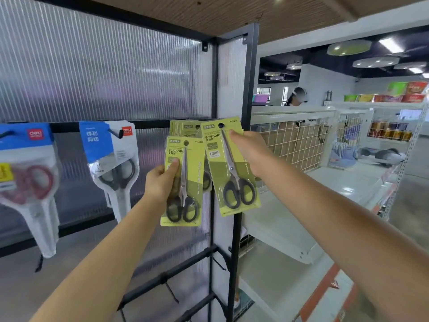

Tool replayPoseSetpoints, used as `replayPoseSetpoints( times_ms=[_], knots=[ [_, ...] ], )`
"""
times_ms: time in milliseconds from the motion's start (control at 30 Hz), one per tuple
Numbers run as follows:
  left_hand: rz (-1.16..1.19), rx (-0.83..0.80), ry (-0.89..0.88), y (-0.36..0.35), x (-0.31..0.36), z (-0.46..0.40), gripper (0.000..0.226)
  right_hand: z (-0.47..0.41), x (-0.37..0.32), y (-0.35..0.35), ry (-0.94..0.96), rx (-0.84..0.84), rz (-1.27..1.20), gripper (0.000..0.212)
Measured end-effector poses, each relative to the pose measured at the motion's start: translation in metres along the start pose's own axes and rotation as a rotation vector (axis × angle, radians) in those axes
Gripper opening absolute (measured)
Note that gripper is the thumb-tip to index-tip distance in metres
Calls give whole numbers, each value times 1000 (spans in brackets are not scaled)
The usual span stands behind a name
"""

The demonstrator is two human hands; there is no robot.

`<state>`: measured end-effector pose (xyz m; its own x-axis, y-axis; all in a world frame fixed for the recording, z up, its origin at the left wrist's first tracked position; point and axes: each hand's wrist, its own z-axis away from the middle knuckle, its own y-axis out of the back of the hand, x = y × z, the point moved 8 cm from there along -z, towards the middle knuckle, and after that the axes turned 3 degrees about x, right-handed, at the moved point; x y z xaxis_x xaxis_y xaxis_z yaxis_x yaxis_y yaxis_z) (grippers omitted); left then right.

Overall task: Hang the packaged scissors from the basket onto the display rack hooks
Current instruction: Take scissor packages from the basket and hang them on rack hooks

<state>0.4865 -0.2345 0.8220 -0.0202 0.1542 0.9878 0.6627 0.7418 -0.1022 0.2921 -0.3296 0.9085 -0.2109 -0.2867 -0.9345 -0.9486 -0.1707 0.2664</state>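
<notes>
My left hand (161, 180) grips a green card pack of black-handled scissors (185, 182) by its left edge, held upright in front of the rack. My right hand (249, 151) pinches a second green scissors pack (232, 168) near its top right, its hang hole up by the hook. Behind both, a stack of the same green packs (183, 129) hangs on a hook of the black display rack (214, 89). The basket is out of view.
Blue-and-white scissors packs (111, 159) and a red-handled pack (27, 180) hang on the rack's left hooks. Bare black hooks (171, 291) stick out lower down. White wire shelving (297, 145) stands to the right, a person behind it.
</notes>
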Motion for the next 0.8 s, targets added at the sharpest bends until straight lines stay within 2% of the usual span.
replayPoseSetpoints(
  times_ms=[233, 467, 567, 733, 800],
  knots=[
    [57, -24, 16, 3, -5, 1, 31, -7, 7, -17, 12, -12, -13, 58],
    [18, 13, 24, 14, -14, -11, 32, -24, 4, -37, 99, 0, 2, 33],
    [-3, 48, 42, 23, -20, -17, 32, -38, 8, -51, 104, -19, 26, 37],
    [-25, 73, 40, 31, -23, -19, 31, -56, 17, -71, 106, -23, 17, 25],
    [-42, 57, 27, 30, -23, -20, 30, -60, 19, -75, 123, 3, 18, 32]
  ],
)
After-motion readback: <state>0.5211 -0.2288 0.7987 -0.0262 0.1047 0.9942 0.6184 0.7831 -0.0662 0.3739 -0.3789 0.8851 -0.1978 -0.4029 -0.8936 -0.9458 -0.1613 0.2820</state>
